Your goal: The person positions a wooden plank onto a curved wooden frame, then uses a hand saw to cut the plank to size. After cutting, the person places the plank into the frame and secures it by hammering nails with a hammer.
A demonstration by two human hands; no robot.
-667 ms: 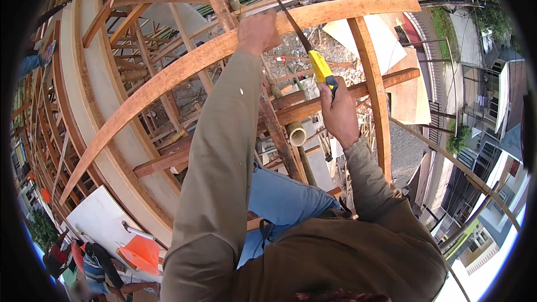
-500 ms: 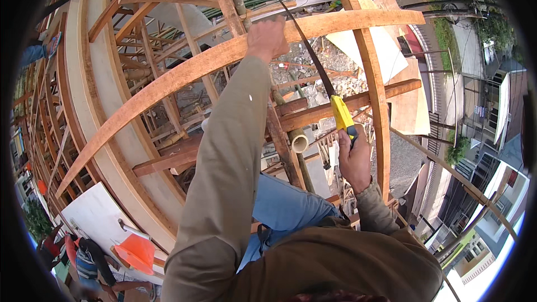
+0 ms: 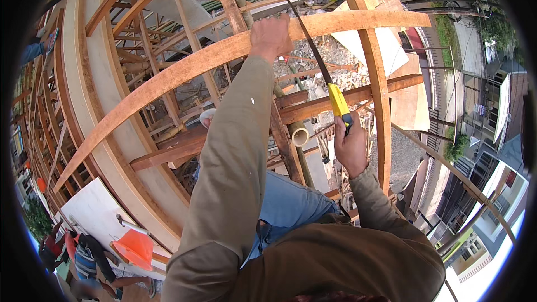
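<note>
A long wooden beam (image 3: 168,82) runs across in front of me, bowed by the lens. My left hand (image 3: 271,37) is closed over it near the middle. Just right of that hand, the dark blade of a handsaw (image 3: 338,99) crosses the beam, its tip pointing up and away. My right hand (image 3: 352,144) is wrapped round the saw's yellow and black handle, lower and to the right. Whether the teeth have cut into the wood cannot be made out. An upright-looking timber (image 3: 376,86) passes beneath the beam, right of the saw.
A crossing timber (image 3: 330,104) and a bamboo pole (image 3: 300,136) lie below my hands. Rubble shows far down between the framing. Long formwork boards (image 3: 120,106) run along the left. People (image 3: 86,260) are at lower left, by an orange sheet (image 3: 135,249). Plywood sheets (image 3: 405,100) lie at right.
My right hand and the saw have shifted slightly up and forward, with the blade pushed farther across the beam. My left hand keeps its hold on the wood.
</note>
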